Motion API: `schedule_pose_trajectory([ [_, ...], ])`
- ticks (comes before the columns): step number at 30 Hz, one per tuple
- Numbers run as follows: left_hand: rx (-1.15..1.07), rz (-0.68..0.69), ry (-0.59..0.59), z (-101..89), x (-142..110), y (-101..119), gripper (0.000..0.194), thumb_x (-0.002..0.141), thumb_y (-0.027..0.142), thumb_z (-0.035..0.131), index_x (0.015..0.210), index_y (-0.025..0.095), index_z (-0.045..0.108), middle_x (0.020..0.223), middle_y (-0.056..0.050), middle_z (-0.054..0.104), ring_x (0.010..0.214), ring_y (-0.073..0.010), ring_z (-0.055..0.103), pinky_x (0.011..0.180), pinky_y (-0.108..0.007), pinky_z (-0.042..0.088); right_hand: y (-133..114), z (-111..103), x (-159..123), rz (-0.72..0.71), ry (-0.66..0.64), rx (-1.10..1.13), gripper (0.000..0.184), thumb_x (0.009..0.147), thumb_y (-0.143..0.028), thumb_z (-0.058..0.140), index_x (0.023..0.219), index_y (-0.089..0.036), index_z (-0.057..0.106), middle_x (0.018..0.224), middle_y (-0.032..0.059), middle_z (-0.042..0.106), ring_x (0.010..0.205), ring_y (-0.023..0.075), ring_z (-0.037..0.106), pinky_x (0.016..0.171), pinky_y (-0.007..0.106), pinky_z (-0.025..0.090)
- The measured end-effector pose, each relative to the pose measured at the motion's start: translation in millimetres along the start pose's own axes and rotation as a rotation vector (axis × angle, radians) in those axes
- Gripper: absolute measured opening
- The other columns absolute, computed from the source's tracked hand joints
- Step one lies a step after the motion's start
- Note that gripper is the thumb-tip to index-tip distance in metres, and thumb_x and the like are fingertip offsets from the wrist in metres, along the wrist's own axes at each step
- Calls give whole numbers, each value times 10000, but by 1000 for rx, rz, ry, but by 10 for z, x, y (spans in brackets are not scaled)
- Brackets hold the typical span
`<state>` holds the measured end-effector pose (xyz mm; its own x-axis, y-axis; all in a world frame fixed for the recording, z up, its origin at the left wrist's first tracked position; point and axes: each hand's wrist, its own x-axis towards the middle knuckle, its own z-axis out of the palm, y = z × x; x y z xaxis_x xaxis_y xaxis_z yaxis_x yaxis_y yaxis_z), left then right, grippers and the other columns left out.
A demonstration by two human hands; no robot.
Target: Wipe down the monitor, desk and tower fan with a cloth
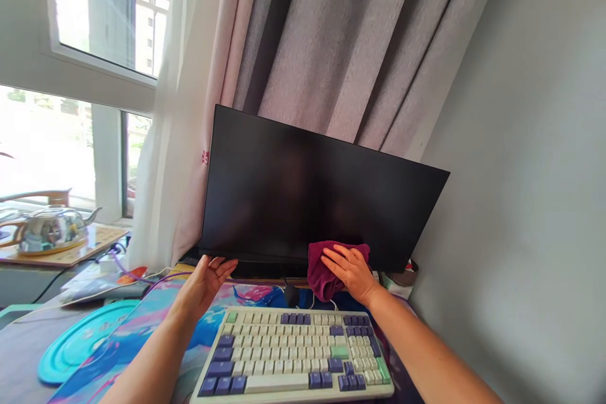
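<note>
A wide black monitor (312,189) with a dark screen stands behind the keyboard, slanting in view. My right hand (350,271) presses a dark purple-red cloth (324,271) against the lower right part of the screen. Its fingers lie over the cloth, and part of the fabric hangs below the bottom edge. At the monitor's lower left corner, my left hand (211,281) holds the bottom edge with bent fingers. Below both hands is a keyboard (284,353) with cream, purple and green keys, resting on a colourful desk mat (156,328).
A round turquoise lid-like disc (66,347) lies at the left. Farther left, a glass teapot (54,230) sits on a wooden board (101,240) by the window. Cables (163,278) run behind my left arm. Curtains (326,44) hang behind the monitor, with a grey wall (530,170) at right.
</note>
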<state>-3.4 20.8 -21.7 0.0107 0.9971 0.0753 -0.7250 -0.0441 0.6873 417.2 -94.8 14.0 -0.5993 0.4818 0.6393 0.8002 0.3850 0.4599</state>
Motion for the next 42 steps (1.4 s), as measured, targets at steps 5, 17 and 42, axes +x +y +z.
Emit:
schedule_pose_trajectory([
  [5,0,-13,1,12,-6,14,285,916,448,745,785,219,638,903,-57,747,985,-319,778,1312,-640,340,-52,45,-53,54,-15,23,498,1124,-213,422,1566,-370,590,1588,-42,629,1396,288,628,979,460,580],
  [17,13,-5,-4,-50,54,-26,283,889,461,782,846,198,685,890,-33,743,994,-312,790,1287,-608,407,286,-235,-87,-32,-36,-111,512,1089,-110,452,1539,-295,612,1543,21,676,1412,262,606,1038,431,518],
  [42,9,-34,-41,-198,187,-29,328,720,500,924,812,229,765,872,-26,802,1018,-320,802,1359,-579,300,2135,-1639,898,299,453,-194,702,953,-267,645,1634,-321,482,1696,107,465,1468,373,517,1211,652,461],
])
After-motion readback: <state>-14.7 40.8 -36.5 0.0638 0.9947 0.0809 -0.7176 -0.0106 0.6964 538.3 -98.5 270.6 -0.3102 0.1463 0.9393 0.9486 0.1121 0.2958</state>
